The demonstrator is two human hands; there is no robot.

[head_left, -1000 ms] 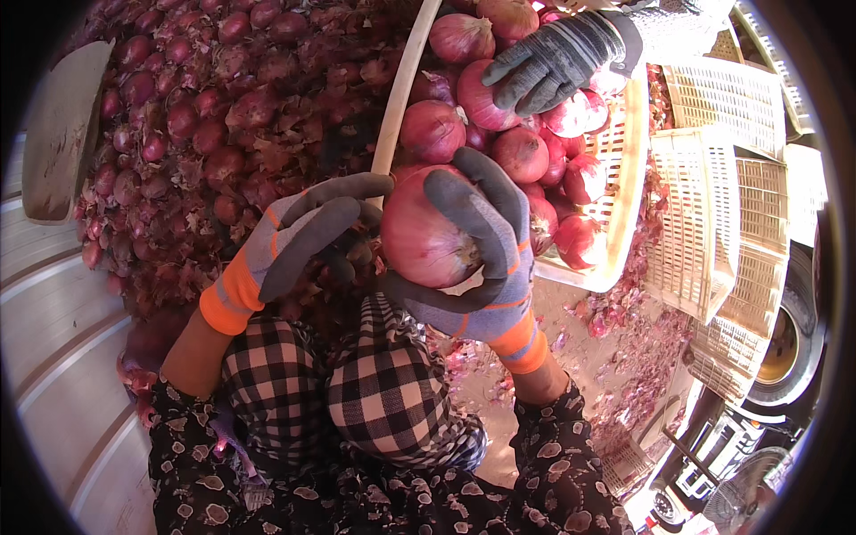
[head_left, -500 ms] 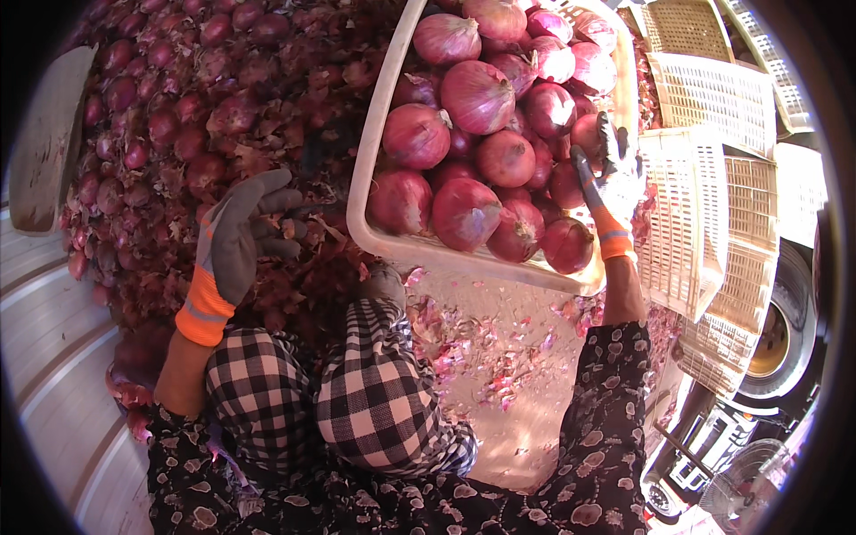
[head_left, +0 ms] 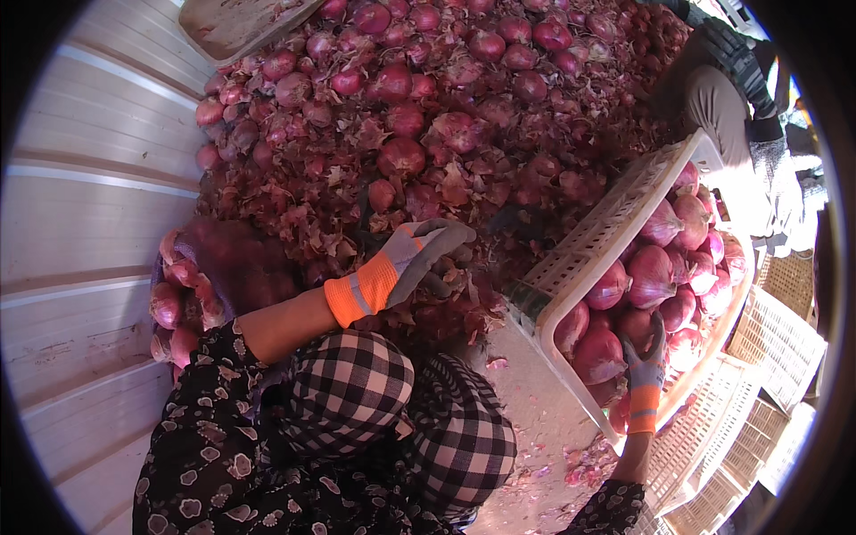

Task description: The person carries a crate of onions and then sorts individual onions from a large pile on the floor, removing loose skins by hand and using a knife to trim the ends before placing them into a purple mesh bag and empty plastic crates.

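My right hand (head_left: 644, 366), in a grey glove with an orange cuff, reaches into a pale plastic crate (head_left: 584, 245) heaped with large red onions. Its thumb and fingers curve around a red onion (head_left: 637, 326) among the others. My left hand (head_left: 426, 259), gloved alike, hovers over dry onion skins (head_left: 343, 223) in front of my knees. Its fingers are half bent and apart, and I see nothing in them.
A pile of loose red onions (head_left: 401, 156) spreads beyond my hands. A purple mesh sack with onions (head_left: 178, 303) sits at my left by the ribbed metal wall (head_left: 98, 223). More crates (head_left: 713, 419) stand at right. Another person's leg (head_left: 718, 111) is at far right.
The view has swung left, so the crate now appears farther right and tilted. My left hand has turned to point rightward over the skins. My right hand remains in the crate.
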